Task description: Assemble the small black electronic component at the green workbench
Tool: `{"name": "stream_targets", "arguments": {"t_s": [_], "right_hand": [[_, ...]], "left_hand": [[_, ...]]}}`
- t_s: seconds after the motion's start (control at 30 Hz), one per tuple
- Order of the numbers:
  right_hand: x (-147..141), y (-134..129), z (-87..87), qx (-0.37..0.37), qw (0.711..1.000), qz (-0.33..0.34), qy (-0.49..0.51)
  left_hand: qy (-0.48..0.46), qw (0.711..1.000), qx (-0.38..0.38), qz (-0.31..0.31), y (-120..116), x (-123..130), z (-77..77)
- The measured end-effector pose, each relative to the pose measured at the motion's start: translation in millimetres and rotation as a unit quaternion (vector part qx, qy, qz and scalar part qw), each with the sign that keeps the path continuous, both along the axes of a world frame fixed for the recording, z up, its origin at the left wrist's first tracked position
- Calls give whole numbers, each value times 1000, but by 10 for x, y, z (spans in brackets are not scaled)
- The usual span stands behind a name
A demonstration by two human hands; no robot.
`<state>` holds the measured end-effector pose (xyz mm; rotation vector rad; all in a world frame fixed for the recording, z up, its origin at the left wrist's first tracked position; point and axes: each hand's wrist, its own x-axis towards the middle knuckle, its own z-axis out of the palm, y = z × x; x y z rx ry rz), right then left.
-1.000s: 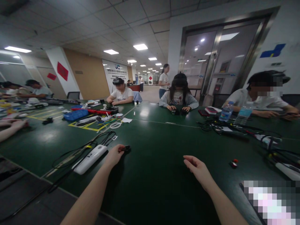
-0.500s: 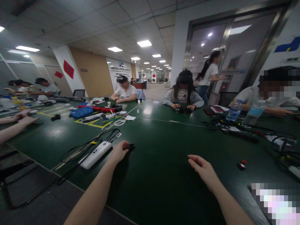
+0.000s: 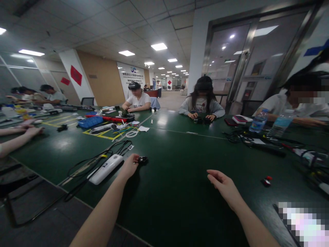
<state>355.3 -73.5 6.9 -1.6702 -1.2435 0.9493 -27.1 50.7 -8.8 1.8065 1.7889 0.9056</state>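
My left hand [image 3: 130,165] is closed on the left end of a small black object [image 3: 143,159], close to the green table top [image 3: 169,185]. The fingertips are partly hidden, and the object's exact form is too small to tell. To the right, my right hand [image 3: 221,181] hovers over the table with its fingers extended and nothing in them. Beyond it on the right lies a small red and black object [image 3: 266,181], touched by neither hand. A white power strip [image 3: 106,169] marked 2 lies just left of my left wrist.
Black cables [image 3: 87,164] run beside the power strip. A blue basket [image 3: 89,122] and tools stand at the back left. Two water bottles [image 3: 259,120] and more cables are at the right. A blurred-out screen [image 3: 303,223] lies near right. Several people sit around the table.
More of the small black object shows beside my left fingertips, which have shifted slightly. My right hand keeps its pose. A person walking behind the table has moved to the far right.
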Motion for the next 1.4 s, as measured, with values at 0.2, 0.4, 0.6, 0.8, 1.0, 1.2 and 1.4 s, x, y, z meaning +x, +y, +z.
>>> {"name": "stream_targets", "arguments": {"t_s": [0.2, 0.4, 0.6, 0.8, 1.0, 1.2, 1.4], "right_hand": [[13, 10, -22, -2, 1000, 0, 3], [13, 5, -22, 0, 1000, 3, 0], [22, 4, -21, -6, 1000, 1, 3], [14, -2, -10, -8, 1000, 4, 1], [-11, -6, 9, 7, 1000, -3, 7], [-9, 0, 5, -1, 1000, -7, 1], [23, 1, -23, -2, 1000, 8, 5]], "left_hand": [[50, 999, -2, -11, -31, 13, 25], [83, 996, 9, -9, -71, 45, 79], [97, 995, 24, -6, -53, 54, 60], [102, 995, 1, -20, -56, 47, 80], [138, 990, -7, -20, -69, 63, 120], [196, 980, -2, -10, -53, 94, 111], [216, 976, 7, -4, -64, 129, 83]]}}
